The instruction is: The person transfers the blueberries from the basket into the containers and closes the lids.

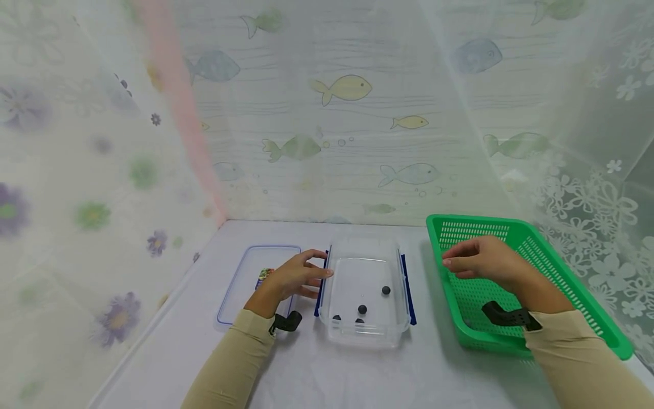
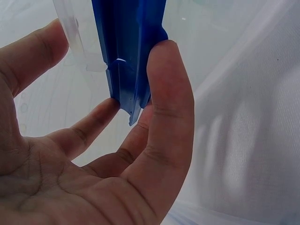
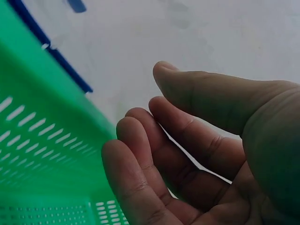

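Observation:
A clear plastic food container [image 1: 365, 338] sits at the middle of the table with blue side latches [image 1: 407, 289] hanging down. Several small dark balls [image 1: 386, 290] lie inside it. My left hand [image 1: 293, 277] holds the container's left side; up close in the left wrist view, the thumb and fingers are around the blue latch [image 2: 126, 47]. Over the left rim of a green basket [image 1: 516, 222] hovers my right hand [image 1: 487, 264], its fingers loosely curled and nothing between them. The right wrist view shows the thumb [image 3: 201, 89] apart from the fingertips.
Left of the container, a clear lid with a blue-edged rim [image 1: 255, 248] lies flat, bearing a colourful label [image 1: 264, 275] and partly covered by my left hand. Behind the white table [image 1: 306, 375] hangs a fish-patterned curtain [image 1: 347, 142]; a flowered one hangs on the left.

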Action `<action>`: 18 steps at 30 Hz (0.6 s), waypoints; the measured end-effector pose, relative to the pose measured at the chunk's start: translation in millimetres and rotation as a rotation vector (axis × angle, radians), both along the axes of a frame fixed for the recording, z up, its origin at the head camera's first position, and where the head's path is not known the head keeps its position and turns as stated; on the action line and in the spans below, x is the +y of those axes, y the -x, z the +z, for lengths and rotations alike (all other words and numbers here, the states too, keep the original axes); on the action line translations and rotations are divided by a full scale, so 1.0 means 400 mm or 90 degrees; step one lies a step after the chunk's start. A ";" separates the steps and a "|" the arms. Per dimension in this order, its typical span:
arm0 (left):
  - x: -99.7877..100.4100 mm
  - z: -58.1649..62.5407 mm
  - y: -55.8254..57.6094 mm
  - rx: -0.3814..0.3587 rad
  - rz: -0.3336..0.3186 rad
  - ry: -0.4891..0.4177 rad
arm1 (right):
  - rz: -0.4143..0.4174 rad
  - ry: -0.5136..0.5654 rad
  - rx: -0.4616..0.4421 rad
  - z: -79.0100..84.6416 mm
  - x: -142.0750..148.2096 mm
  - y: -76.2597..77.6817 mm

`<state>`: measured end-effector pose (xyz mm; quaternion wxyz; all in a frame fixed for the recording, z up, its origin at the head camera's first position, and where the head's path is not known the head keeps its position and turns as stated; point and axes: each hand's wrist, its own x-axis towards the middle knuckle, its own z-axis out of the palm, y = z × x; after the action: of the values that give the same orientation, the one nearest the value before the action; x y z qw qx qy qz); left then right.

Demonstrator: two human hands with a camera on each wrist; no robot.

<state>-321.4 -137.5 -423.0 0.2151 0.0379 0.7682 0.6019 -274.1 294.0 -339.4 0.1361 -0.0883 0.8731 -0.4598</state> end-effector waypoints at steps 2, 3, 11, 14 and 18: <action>0.000 0.001 0.002 0.001 -0.001 0.001 | 0.004 -0.001 -0.005 -0.006 0.014 0.003; 0.000 0.002 0.002 0.002 -0.002 0.001 | 0.007 0.000 -0.008 -0.009 0.022 0.005; 0.002 -0.002 0.002 0.000 0.002 0.007 | 0.028 -0.002 -0.072 -0.029 0.075 0.021; 0.001 -0.003 -0.002 0.001 0.001 0.005 | 0.033 -0.015 -0.089 -0.042 0.093 0.034; 0.001 0.003 -0.006 0.000 -0.002 0.004 | 0.036 -0.027 -0.103 -0.057 0.110 0.048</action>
<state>-318.9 -136.9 -422.0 0.2157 0.0384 0.7699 0.5993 -293.5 337.9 -362.3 0.2211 -0.0724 0.8657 -0.4431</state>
